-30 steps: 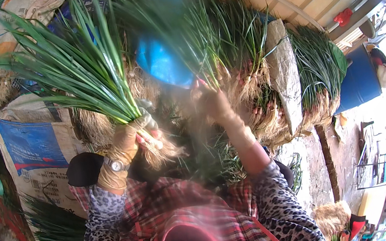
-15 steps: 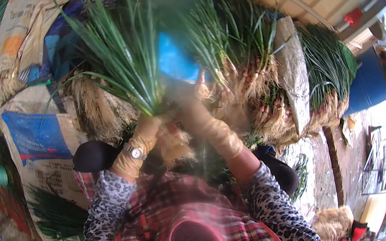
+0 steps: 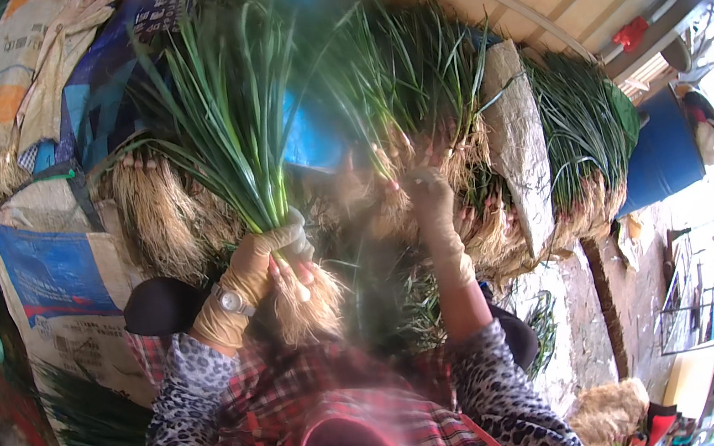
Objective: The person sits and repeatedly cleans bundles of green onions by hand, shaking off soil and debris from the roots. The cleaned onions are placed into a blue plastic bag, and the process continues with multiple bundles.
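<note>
A bunch of spring onions (image 3: 260,159) stands upright in my left hand (image 3: 268,245). The gloved fingers are wrapped round its white stems, with green leaves fanning out above and pale bulbs and stringy roots hanging below. My right hand (image 3: 432,198), also gloved, has reached to the pile of spring onions (image 3: 439,91) ahead on the right. Its fingers are curled among the root ends. Whatever lies within them is hidden. A blurred smear across the middle of the view partly covers the space between my hands.
Farther right, a pale sack (image 3: 515,135) divides the pile from more spring onions (image 3: 584,134). A blue barrel (image 3: 660,150) stands beyond them. To my left are a root-heavy bundle (image 3: 157,216), a printed sack (image 3: 60,276) and loose green leaves (image 3: 95,414). Blue plastic (image 3: 307,138) shows behind my bunch.
My right hand has left the bunch and moved right to the pile. My left hand keeps its hold on the bunch, now slightly lower and farther left.
</note>
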Demonstrator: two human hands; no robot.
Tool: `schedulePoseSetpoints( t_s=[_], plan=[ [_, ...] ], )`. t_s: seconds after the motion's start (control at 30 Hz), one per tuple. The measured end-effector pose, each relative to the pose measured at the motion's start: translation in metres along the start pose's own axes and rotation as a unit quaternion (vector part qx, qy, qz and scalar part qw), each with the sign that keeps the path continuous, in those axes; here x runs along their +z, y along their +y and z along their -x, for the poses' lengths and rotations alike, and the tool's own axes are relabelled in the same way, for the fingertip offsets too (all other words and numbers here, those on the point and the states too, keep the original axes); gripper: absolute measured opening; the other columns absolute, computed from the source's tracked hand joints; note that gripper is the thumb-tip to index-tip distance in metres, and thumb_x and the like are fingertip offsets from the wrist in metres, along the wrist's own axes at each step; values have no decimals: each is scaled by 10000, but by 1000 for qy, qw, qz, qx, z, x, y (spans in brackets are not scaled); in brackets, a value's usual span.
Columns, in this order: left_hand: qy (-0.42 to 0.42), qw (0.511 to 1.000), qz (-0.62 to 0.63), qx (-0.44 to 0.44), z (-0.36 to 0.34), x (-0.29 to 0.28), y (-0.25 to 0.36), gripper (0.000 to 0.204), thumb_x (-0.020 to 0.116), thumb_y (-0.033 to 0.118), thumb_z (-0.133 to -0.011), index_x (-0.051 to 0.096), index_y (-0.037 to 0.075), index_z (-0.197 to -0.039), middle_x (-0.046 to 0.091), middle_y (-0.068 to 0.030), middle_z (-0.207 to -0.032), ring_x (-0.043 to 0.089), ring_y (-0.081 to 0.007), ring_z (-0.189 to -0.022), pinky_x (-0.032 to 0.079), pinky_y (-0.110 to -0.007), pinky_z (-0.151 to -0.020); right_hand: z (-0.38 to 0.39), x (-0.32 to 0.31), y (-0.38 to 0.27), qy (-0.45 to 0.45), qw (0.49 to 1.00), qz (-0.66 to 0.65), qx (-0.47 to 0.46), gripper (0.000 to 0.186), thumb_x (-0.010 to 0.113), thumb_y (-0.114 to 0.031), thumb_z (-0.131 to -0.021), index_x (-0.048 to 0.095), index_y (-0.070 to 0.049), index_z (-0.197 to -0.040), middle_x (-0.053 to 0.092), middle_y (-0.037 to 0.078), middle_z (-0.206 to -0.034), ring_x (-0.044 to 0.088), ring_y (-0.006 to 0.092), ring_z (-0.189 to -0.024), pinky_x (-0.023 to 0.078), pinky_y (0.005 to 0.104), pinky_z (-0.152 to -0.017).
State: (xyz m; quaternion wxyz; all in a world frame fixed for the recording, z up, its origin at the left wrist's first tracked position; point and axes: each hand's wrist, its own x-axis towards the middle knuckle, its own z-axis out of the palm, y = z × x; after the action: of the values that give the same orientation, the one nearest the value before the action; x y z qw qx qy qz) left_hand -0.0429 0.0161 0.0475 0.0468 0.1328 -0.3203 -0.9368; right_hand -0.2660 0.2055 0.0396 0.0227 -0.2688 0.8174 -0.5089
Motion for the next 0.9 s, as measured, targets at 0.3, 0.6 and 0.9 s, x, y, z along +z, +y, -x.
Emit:
schedulePoseSetpoints(
  t_s=[0.3, 0.6, 0.9],
  plan=[
    [-13, 999, 27, -37, -10, -8, -3, 232, 701, 112, -785, 532, 74, -940, 557, -46, -804, 620, -233, -781, 545, -451, -621, 6, 10, 13, 74, 979, 158, -105, 136, 595, -213, -896, 692, -179, -985, 680, 115, -973, 664, 260, -860, 539, 369, -704],
    [14, 1000, -18, -13, -23, -16, -11, 194, 648, 102, -806, 547, 38, -959, 657, -203, -933, 673, -329, -783, 571, -480, -670, 35, 48, 5, -172, 949, 229, -131, 222, 553, -110, -827, 640, -30, -1015, 631, 46, -883, 601, 204, -754, 532, 350, -676],
    [-52, 997, 36, 33, -5, -16, -2, 210, 665, 128, -803, 573, 21, -959, 581, -66, -881, 599, -255, -906, 469, -472, -956, 63, 43, 57, -385, 864, 192, -262, 243, 592, -78, -849, 603, -81, -1092, 583, 25, -906, 573, 130, -789, 514, 236, -678]
  ],
)
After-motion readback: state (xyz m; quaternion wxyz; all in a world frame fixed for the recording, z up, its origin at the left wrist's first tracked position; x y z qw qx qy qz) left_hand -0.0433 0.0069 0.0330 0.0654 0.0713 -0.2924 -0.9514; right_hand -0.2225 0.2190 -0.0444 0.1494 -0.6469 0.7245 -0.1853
